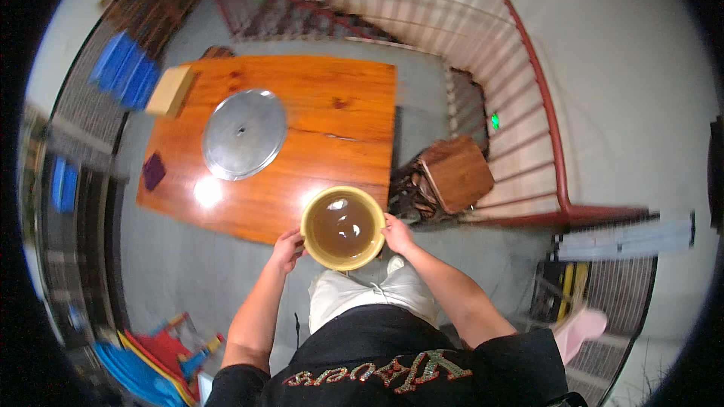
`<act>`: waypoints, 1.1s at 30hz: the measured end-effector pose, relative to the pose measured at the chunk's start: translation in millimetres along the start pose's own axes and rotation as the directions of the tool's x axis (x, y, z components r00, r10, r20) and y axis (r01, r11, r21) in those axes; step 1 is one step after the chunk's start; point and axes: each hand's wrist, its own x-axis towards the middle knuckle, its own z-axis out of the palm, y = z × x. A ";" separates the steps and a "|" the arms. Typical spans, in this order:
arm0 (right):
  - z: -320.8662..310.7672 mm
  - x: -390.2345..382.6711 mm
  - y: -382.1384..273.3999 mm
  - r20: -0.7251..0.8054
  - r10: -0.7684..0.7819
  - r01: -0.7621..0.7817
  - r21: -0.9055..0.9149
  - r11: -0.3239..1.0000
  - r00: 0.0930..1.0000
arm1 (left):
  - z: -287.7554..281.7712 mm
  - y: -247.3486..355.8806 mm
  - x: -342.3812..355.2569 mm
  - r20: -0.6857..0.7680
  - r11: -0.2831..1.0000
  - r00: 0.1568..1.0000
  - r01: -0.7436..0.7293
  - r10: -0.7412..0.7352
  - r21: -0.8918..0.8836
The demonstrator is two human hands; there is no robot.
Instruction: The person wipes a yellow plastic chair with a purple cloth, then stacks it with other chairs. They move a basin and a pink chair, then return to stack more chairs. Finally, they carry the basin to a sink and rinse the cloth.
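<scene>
I hold a round yellow bucket [342, 260] of murky brownish liquid in front of my legs, by the near edge of a glossy wooden table [324, 90]. My left hand [289, 247] is closed on the bucket's left side, and my right hand [395, 232] grips its right side. On the table are a round silver metal disc [243, 143] with a small central hole, a dark purple item [154, 171] and a tan box [170, 92] at the left end.
A wooden chair [458, 175] stands right of the table, beside a red stair railing [550, 136]. Blue crates [121, 68] are at the upper left, red-and-blue plastic items [162, 354] at the lower left, and a pink object [582, 328] at the lower right.
</scene>
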 end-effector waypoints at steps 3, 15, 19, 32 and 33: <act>11.6 6.2 59.1 -0.117 0.000 -0.008 -0.070 0.998 0.993 | 10.2 5.1 19.5 0.162 0.997 0.986 0.011 -0.024 0.079; -5.1 -96.0 4.3 -0.319 -0.078 0.066 -0.046 0.997 0.945 | 69.4 -6.7 32.1 0.158 0.542 0.763 -0.573 0.627 0.615; -71.9 -199.1 58.5 -0.454 0.038 0.115 0.304 0.946 0.890 | 235.3 -56.7 -4.8 0.644 0.261 0.689 -0.723 0.332 0.639; -224.3 -640.2 254.5 -0.901 0.381 0.281 0.427 0.859 0.206 | 583.6 -457.6 -290.1 0.782 0.405 0.281 -0.730 -0.557 0.551; -221.4 -669.5 280.0 -0.902 0.395 0.209 0.426 0.880 0.175 | 596.7 -481.0 -293.1 0.767 0.396 0.270 -0.730 -0.582 0.558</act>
